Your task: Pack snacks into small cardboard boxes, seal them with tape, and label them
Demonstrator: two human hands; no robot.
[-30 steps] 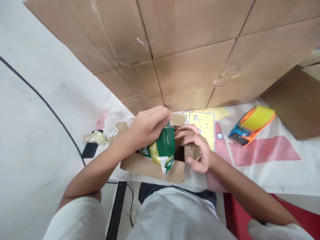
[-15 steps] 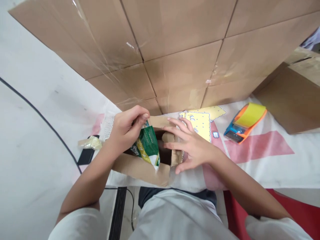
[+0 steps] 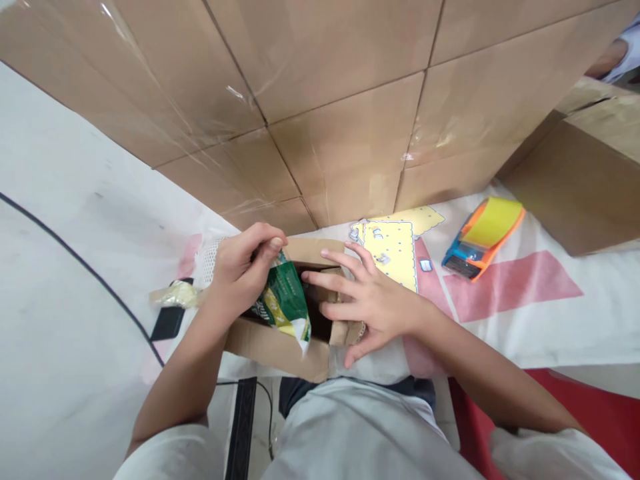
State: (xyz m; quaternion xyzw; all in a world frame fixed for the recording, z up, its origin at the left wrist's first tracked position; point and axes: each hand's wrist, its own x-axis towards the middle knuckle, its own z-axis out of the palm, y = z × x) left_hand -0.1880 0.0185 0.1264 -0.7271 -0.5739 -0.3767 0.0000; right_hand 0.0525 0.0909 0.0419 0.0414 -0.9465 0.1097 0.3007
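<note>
A small open cardboard box [image 3: 280, 350] stands on the cloth in front of me with its flaps folded out. My left hand [image 3: 245, 270] is closed on the top edge of a green and yellow plastic packet [image 3: 289, 297], which hangs tilted in the box opening. The packet's lower left part is hidden by the hand and the box. My right hand [image 3: 367, 300] lies over the box's right flap, fingers spread, with its fingertips reaching over the dark opening.
Large taped cartons [image 3: 345, 147] form a wall behind the box. At the right are an orange and blue tape dispenser [image 3: 483, 237] with yellow tape and another carton [image 3: 575, 180]. Yellow patterned sheets [image 3: 395, 247] lie behind my right hand. A co-worker's arm [image 3: 607, 59] shows top right.
My right hand's fingers have reached further left over the box opening. My left hand still grips the packet, and the whole view has shifted slightly.
</note>
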